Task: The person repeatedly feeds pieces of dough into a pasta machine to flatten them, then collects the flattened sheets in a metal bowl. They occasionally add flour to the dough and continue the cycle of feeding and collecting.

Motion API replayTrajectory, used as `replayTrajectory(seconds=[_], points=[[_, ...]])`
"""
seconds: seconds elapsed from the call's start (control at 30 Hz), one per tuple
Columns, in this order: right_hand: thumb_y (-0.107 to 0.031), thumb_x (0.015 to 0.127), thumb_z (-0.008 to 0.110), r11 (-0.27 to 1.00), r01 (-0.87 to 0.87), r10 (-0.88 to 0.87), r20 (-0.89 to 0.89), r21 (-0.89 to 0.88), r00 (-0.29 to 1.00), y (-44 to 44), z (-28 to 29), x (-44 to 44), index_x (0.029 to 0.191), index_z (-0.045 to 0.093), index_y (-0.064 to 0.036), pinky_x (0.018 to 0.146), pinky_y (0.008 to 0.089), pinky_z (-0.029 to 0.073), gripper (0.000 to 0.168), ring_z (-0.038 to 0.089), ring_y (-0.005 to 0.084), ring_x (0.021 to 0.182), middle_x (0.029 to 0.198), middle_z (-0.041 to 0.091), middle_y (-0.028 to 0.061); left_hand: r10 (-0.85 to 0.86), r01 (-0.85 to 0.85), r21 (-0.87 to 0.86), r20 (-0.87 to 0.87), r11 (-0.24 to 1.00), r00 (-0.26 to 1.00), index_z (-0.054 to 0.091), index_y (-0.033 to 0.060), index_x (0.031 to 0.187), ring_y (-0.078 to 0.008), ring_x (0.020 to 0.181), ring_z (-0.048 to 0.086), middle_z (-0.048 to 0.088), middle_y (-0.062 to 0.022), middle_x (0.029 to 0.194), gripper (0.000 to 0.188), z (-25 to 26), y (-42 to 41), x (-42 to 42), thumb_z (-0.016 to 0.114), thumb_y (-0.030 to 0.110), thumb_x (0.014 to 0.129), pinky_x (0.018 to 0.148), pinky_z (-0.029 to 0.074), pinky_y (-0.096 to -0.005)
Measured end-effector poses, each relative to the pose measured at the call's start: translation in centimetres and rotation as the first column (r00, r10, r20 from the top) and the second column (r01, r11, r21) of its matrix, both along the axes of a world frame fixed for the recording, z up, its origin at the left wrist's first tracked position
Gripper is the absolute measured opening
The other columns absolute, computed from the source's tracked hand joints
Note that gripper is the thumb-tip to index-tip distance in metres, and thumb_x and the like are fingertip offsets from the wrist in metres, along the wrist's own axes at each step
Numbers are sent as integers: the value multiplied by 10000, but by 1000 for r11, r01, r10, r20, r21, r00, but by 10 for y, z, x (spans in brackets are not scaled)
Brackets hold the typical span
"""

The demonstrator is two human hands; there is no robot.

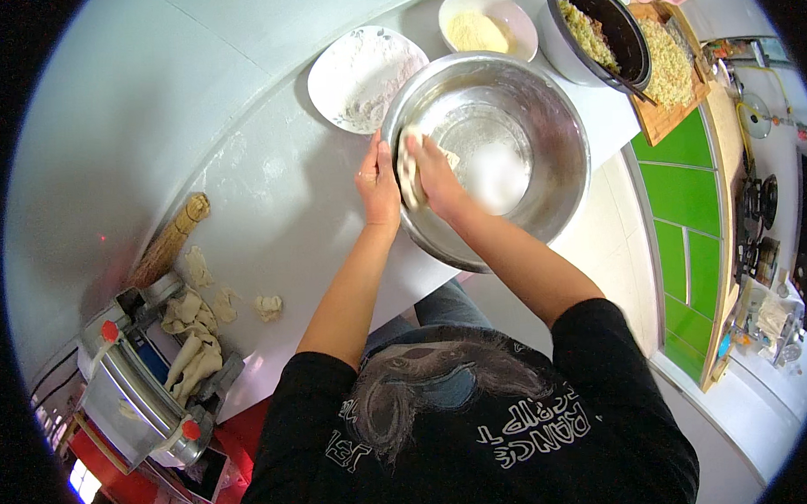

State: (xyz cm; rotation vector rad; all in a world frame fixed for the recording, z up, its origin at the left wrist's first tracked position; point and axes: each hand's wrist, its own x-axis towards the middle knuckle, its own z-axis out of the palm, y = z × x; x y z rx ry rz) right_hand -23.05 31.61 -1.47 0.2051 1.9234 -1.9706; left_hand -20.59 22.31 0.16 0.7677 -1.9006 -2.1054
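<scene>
A wide stainless steel basin [556, 133] sits at the counter's front edge, with white residue on its bottom and wall. My left hand [380, 183] grips the basin's left rim, fingers on the outside. Inside the basin, my right hand [431, 171] presses a pale lump of dough [411, 178] against the left wall; the lump is partly hidden by the fingers and a little blurred. Just behind the basin are a patterned white plate [340, 74] dusted with flour and a white bowl [519, 25] of yellow meal.
A pot [573, 63] with chopped filling stands at the back right beside a wooden board [659, 120] bearing more. At the left are a straw whisk [176, 233], dough scraps [268, 308] and a metal dough-rolling machine [138, 388] with dough on it.
</scene>
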Motion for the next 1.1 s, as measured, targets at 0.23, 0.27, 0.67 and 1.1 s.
replayTrajectory(seconds=[0.23, 0.27, 0.67, 1.1], points=[[-425, 901, 436, 624, 775, -742, 383, 96, 550, 13, 33, -147, 1231, 321, -95, 662, 389, 553, 481, 556, 239, 889, 1062, 495, 164, -78, 83, -150, 35, 985, 996, 478, -6, 1261, -118, 1000, 529, 586, -99, 1169, 383, 11, -17, 15, 454, 206, 943, 863, 413, -259], [-415, 901, 449, 701, 713, -683, 297, 12, 667, 18, 39, -140, 1242, 314, -76, 680, 401, 552, 500, 560, 254, 906, 1077, 497, 187, -83, 91, -157, 55, 983, 995, 473, -10, 1264, -122, 1008, 528, 579, -106, 1177, 386, 14, -16, 17, 454, 203, 943, 868, 410, -258], [51, 676, 560, 502, -785, 863, -149, 363, 483, 130, 2, 36, 1149, 601, -139, 940, 371, 359, 511, 481, 275, 1102, 1135, 569, 128, -58, 60, -93, 19, 994, 998, 448, -42, 1260, -146, 1014, 546, 587, -113, 1133, 490, 7, 10, 8, 550, -61, 782, 890, 422, -265], [-197, 780, 513, -25, 189, 999, 34, 982, -40, 185, -20, -141, 1110, 563, -104, 985, 447, 309, 347, 434, 282, 1143, 1200, 503, 97, -318, 310, -182, -13, 933, 948, 355, 58, 1352, -298, 1210, 444, 419, -215, 1327, 653, 15, -1, 33, 483, -53, 721, 1032, 310, -322]])
